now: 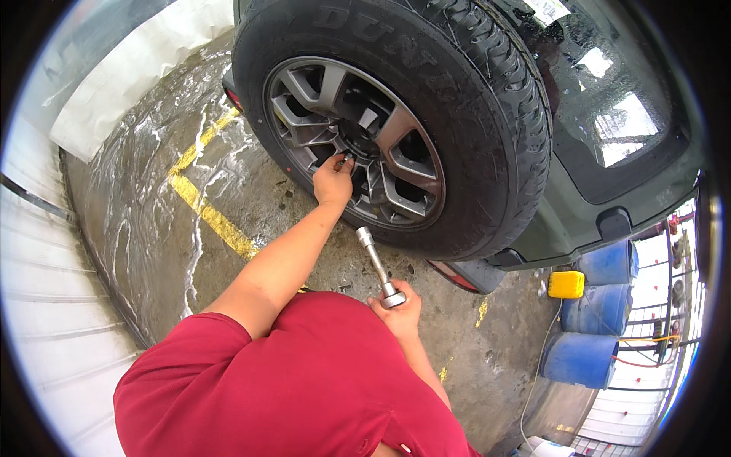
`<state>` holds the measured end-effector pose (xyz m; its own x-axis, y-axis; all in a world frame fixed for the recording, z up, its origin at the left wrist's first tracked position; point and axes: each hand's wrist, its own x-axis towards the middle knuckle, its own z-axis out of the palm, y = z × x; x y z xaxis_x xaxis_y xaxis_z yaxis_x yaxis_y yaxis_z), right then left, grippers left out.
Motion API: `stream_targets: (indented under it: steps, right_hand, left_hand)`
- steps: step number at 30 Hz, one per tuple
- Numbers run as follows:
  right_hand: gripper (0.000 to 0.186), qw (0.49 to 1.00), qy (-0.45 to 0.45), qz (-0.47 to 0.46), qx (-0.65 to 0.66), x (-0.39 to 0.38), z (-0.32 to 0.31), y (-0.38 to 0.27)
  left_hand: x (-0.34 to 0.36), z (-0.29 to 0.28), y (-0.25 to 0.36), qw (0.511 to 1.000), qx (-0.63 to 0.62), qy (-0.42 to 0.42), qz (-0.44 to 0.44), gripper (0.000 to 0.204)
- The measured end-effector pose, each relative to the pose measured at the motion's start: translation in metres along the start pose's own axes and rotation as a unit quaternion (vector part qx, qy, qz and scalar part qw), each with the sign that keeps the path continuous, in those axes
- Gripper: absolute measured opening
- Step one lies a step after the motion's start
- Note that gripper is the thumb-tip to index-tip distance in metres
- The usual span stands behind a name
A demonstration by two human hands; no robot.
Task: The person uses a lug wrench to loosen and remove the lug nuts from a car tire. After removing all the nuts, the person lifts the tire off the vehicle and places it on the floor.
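Observation:
My left hand [333, 183] reaches up to the middle of a spare wheel, its fingers pinched on a small shiny lug nut [348, 158] beside the hub. Partly hidden by the fingers, the nut's exact seating cannot be made out. The wheel has a grey and black alloy rim [401, 129] inside a big black tire [487, 164]. Lower and to the right, my right hand [406, 314] grips a ratchet wrench with a long silver extension and socket [378, 264]. The socket end points up toward the rim, apart from it.
The wheel hangs on the rear of a dark green vehicle [567, 225] with a wet rear window [609, 91]. Blue drums [582, 358] and a yellow jerrycan [566, 285] stand at right. Yellow lines [217, 225] mark the wet concrete floor [137, 221]. A white corrugated wall [57, 297] rises at left.

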<state>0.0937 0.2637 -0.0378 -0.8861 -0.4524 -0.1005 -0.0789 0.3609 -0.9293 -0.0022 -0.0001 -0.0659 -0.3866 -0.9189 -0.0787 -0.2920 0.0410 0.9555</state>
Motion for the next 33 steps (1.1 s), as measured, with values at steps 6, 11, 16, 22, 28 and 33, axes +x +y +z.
stream_targets:
  steps: [6,11,16,22,28,33]
  right_hand:
    - [0.035,1.0,0.018,0.016,-0.018,0.006,0.011,-0.004]
    - [0.034,0.999,0.01,0.042,0.0,0.009,0.016,-0.008]
    - [0.034,0.999,0.005,0.042,-0.009,0.01,0.015,-0.007]
    - [0.033,0.998,-0.002,0.056,0.003,0.012,0.01,-0.011]
    - [0.032,0.999,-0.008,0.049,-0.007,0.012,0.006,-0.01]
    - [0.031,0.999,-0.007,0.047,-0.013,0.012,0.004,-0.008]
  left_hand:
    - [0.009,-0.004,-0.007,0.996,0.087,-0.025,0.018,0.032]
    - [0.002,-0.008,-0.011,0.998,0.015,-0.045,0.052,0.034]
    - [0.005,-0.011,0.002,0.98,0.182,-0.041,0.064,0.035]
    - [-0.004,-0.018,-0.003,0.997,0.042,-0.039,0.055,0.033]
    - [-0.002,-0.015,0.002,0.985,0.138,-0.016,0.104,0.033]
    - [0.005,-0.015,0.002,0.982,0.172,-0.027,0.066,0.032]
